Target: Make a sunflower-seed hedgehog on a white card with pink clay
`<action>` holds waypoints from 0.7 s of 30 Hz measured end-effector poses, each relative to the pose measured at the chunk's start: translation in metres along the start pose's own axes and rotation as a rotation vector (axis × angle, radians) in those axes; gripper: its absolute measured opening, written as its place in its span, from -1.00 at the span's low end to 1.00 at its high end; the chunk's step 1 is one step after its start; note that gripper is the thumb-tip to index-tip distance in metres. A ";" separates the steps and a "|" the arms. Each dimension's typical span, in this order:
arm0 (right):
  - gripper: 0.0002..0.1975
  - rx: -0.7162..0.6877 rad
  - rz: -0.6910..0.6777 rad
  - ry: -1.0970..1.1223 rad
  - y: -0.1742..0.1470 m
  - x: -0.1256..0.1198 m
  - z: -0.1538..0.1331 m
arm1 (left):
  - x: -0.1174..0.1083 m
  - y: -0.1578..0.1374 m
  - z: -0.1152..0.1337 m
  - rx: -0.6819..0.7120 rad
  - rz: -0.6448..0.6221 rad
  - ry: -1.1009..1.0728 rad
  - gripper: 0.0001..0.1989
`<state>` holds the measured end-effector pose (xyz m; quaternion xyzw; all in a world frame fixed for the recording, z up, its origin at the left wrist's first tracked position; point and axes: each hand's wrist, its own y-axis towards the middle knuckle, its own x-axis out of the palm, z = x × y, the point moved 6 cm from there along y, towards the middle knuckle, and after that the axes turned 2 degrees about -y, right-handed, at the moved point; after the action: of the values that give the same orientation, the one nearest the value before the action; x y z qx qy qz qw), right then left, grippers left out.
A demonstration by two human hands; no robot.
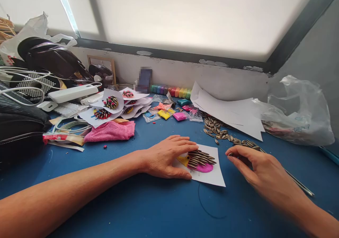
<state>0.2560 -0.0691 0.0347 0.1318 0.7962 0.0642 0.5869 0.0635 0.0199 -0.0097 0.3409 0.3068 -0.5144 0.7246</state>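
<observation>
My left hand (172,156) lies open on the left part of a white paper card (218,176), fingers and thumb stretched out. On the card is a clay hedgehog (205,167) with a yellow head and a magenta body, its back covered in rows of sunflower seeds. Apart from the card, to its right, my right hand (262,167) is closed in a pinch. The dark tip of a sunflower seed (231,154) shows between its thumb and forefinger. Behind that hand lies a loose pile of striped sunflower seeds (214,126).
Small clay packets (180,116) lie at the back centre, near a row of coloured clay (174,91). Finished seed pictures (113,103) and a pink cloth (111,131) sit left. White sheets (230,107), a plastic bag (312,114) and a thin metal rod (300,184) are right.
</observation>
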 end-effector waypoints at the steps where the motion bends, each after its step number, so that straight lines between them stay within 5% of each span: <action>1: -0.76 -0.008 0.025 0.033 -0.003 -0.003 -0.005 | 0.000 0.000 0.000 0.002 -0.001 0.001 -0.25; 9: -0.69 0.012 0.070 0.205 -0.011 -0.006 -0.013 | 0.001 0.000 -0.002 -0.008 -0.022 0.024 -0.22; 15: -0.70 0.101 -0.051 0.230 -0.011 0.000 -0.004 | 0.001 0.000 -0.002 -0.021 -0.029 0.021 -0.24; 21: -0.74 -0.018 -0.137 0.195 -0.015 0.002 -0.020 | 0.000 0.000 -0.002 -0.017 -0.025 0.022 -0.21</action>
<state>0.2346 -0.0817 0.0348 0.0649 0.8561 0.0436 0.5108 0.0634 0.0211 -0.0111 0.3364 0.3233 -0.5173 0.7174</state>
